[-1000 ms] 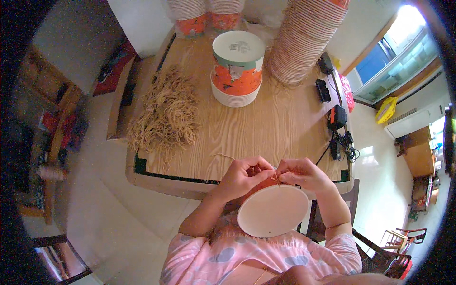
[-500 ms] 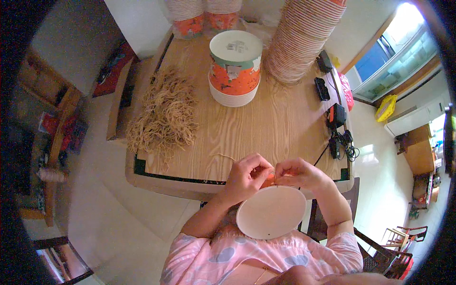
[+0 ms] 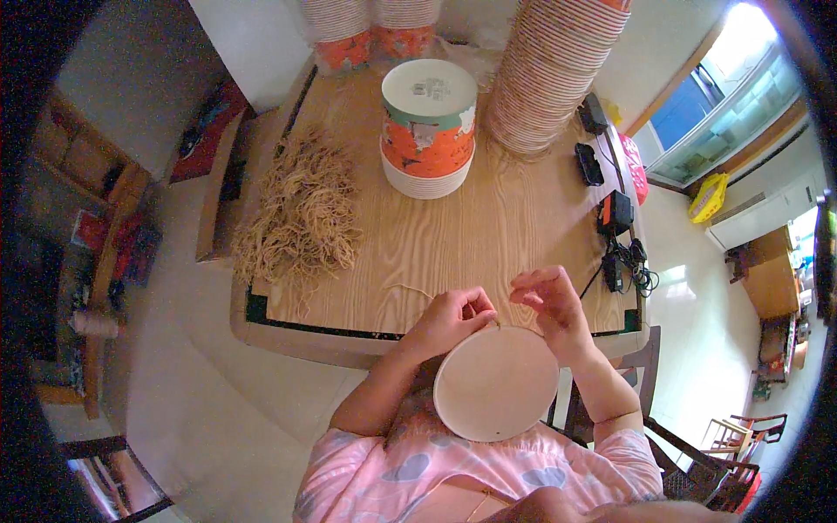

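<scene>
A round paper bucket (image 3: 495,388) rests against my lap below the table edge, its pale inside facing up. A small dark hole shows in its near rim. My left hand (image 3: 458,318) is closed in a pinch at the far rim, where a short bit of tan string shows. A thin strand on the table runs toward that hand. My right hand (image 3: 554,309) is raised just off the rim on the right, fingers curled and apart, with nothing visible in them. On the table's left lies a heap of tan strings (image 3: 305,213).
Upside-down nested orange-and-white buckets (image 3: 427,144) stand mid-table. A tall leaning bucket stack (image 3: 549,78) is behind them to the right, with wrapped stacks (image 3: 344,39) at the back left. A black adapter with cables (image 3: 617,253) lies at the table's right edge.
My right hand has come away from the far rim and lifted up and right, its fingers opening. The bucket has tipped so more of its inside faces up; the left hand stays at the rim.
</scene>
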Demonstrator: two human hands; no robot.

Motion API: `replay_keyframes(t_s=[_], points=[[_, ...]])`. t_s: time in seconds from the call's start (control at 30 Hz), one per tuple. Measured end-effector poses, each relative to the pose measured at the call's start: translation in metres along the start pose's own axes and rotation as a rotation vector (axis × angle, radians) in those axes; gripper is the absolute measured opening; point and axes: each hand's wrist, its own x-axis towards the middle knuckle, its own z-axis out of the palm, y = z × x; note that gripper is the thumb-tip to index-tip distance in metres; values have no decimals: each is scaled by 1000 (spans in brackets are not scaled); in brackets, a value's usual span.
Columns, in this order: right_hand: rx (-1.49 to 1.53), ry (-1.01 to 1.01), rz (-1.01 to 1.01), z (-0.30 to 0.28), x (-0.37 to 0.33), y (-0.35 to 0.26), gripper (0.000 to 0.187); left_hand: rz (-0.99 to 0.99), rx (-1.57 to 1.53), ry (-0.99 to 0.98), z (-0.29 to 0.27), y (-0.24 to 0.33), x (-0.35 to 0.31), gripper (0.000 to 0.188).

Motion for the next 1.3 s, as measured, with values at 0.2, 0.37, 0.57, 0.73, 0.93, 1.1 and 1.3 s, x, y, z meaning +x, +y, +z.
replay_keyframes(t_s=[0.2, 0.37, 0.57, 0.73, 0.93, 1.1, 1.3], points=[[57, 55, 39, 2, 1, -4, 58, -16, 11, -3, -2, -2, 0, 20], [54, 58, 8, 0, 3, -6, 40, -11, -23, 23, 0, -4, -1, 17], [49, 92, -20, -6, 4, -4, 26, -2, -94, 103, 1, -4, 1, 17], [-7, 179, -32, -4, 12, 2, 32, -50, -44, 104, -4, 4, 3, 14], [-124, 257, 107, -41, 25, 59, 35, -33, -45, 131, 1, -5, 5, 12], [129, 233, 109, -32, 17, 75, 31, 13, -86, 206, 3, -9, 6, 10], [136, 54, 160, -9, 16, 61, 29, 249, -208, 450, 7, 8, 10, 6]])
